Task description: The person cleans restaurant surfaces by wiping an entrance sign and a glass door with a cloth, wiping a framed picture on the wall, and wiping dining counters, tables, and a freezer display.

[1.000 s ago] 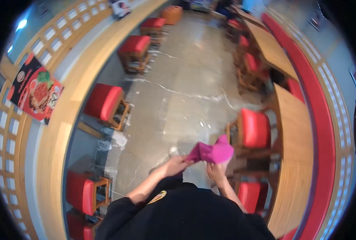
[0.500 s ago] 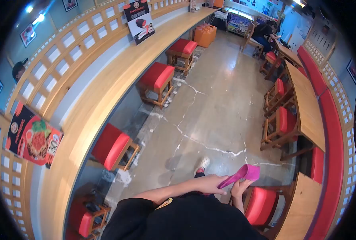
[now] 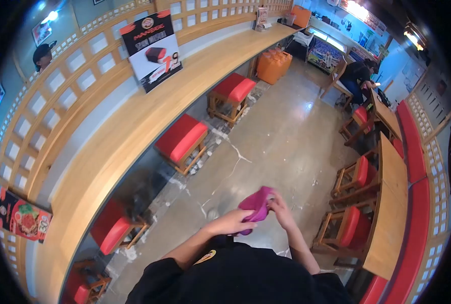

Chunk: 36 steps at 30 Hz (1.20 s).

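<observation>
A magenta cloth (image 3: 257,206) is held up between my two hands, in front of my chest and above the floor. My left hand (image 3: 234,221) has its fingers closed on the cloth's left lower side. On the right, my right hand (image 3: 280,209) pinches the cloth's upper right edge. The cloth is folded and bunched, and its lower end hangs beside my left hand.
A long wooden counter (image 3: 109,147) runs along the left, with red stools (image 3: 182,137) beside it. Wooden tables (image 3: 392,197) and a red bench (image 3: 413,213) line the right. Orange jugs (image 3: 273,66) stand farther off, and a person (image 3: 357,78) sits at the back right.
Both hands and the cloth have moved left and a little up in view. The cloth was a folded strip and is now more bunched. The view has shifted forward along the room.
</observation>
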Motion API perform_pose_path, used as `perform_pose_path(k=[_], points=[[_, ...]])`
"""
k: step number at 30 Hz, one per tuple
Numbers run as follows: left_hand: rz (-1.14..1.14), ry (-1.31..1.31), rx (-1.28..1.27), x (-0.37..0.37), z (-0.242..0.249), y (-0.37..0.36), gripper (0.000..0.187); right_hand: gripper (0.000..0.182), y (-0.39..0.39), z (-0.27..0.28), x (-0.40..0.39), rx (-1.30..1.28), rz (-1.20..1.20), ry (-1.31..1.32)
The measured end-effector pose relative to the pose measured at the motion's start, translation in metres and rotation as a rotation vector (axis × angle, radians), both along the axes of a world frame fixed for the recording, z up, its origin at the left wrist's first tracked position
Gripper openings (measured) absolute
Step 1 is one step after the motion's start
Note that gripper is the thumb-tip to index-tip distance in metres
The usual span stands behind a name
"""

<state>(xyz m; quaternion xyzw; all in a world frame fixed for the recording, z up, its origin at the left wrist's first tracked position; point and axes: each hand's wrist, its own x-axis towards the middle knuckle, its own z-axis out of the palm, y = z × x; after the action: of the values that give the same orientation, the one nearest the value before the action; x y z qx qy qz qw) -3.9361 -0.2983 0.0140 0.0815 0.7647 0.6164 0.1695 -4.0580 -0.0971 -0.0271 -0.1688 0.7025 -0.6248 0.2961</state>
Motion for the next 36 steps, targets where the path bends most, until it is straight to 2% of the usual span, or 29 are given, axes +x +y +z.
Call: perform_pose_path(k=[2, 3, 5, 6, 7, 8, 9, 10, 12, 14, 16, 20, 22, 24, 27, 28, 30, 33, 36], points=[[0.079, 0.044, 0.088, -0.055, -0.034, -0.021, 0.04, 0.036, -0.02, -0.017, -0.071, 0.152, 0.334, -0.002], [0.053, -0.031, 0.16, -0.085, -0.046, -0.034, 0.047, 0.039, -0.024, -0.032, -0.104, 0.155, 0.341, -0.061], [0.045, -0.089, 0.166, -0.152, -0.061, -0.055, 0.054, 0.043, -0.018, -0.088, -0.168, 0.353, 0.157, 0.067], [0.041, -0.119, 0.17, -0.188, -0.063, -0.066, 0.058, 0.046, -0.005, -0.129, -0.197, 0.454, 0.063, 0.128], [0.03, -0.064, 0.201, -0.227, -0.05, -0.079, 0.066, 0.047, 0.021, -0.195, -0.218, 0.639, -0.133, 0.298], [0.058, -0.026, 0.217, -0.267, -0.046, -0.089, 0.068, 0.046, 0.041, -0.197, -0.224, 0.881, -0.213, 0.199], [0.088, 0.006, 0.229, -0.306, -0.043, -0.099, 0.07, 0.047, 0.1, -0.288, -0.231, 1.002, -0.206, 0.221], [0.119, 0.044, 0.233, -0.345, -0.04, -0.11, 0.072, 0.046, 0.121, -0.297, -0.241, 1.09, -0.228, 0.037], [0.201, 0.005, 0.311, -0.418, -0.025, -0.133, 0.075, 0.045, 0.138, -0.276, -0.256, 1.122, -0.265, -0.31], [0.266, -0.114, 0.425, -0.491, 0.001, -0.153, 0.075, 0.043, 0.131, -0.261, -0.288, 1.083, -0.323, -0.47], [0.408, -0.063, 0.456, -0.564, 0.005, -0.17, 0.07, 0.042, 0.121, -0.259, -0.328, 1.043, -0.366, -0.549], [0.708, 0.041, 0.592, -0.706, -0.007, -0.218, 0.066, 0.039, 0.093, -0.283, -0.444, 0.978, -0.355, -0.595], [0.859, 0.187, 0.553, -0.772, -0.006, -0.246, 0.065, 0.038, 0.085, -0.3, -0.521, 0.961, -0.305, -0.572], [0.984, 0.23, 0.679, -0.829, 0.013, -0.264, 0.066, 0.037, 0.081, -0.307, -0.607, 0.955, -0.24, -0.533], [1.175, 0.306, 0.584, -0.92, 0.004, -0.311, 0.07, 0.035, 0.071, -0.293, -0.758, 0.901, -0.213, -0.463], [1.203, 0.343, 0.445, -0.949, 0.014, -0.321, 0.067, 0.035, 0.067, -0.286, -0.817, 0.863, -0.229, -0.424], [1.201, 0.397, -0.2, -0.997, 0.023, -0.351, 0.061, 0.034, 0.048, -0.261, -0.936, 0.777, -0.249, -0.288], [1.047, 0.266, -0.639, -1.068, -0.019, -0.405, 0.061, 0.039, -0.01, -0.204, -1.118, 0.679, -0.196, 0.089], [0.902, -0.087, -1.332, -1.151, -0.05, -0.39, 0.062, 0.038, -0.057, -0.185, -1.269, 0.607, -0.19, 0.211]])
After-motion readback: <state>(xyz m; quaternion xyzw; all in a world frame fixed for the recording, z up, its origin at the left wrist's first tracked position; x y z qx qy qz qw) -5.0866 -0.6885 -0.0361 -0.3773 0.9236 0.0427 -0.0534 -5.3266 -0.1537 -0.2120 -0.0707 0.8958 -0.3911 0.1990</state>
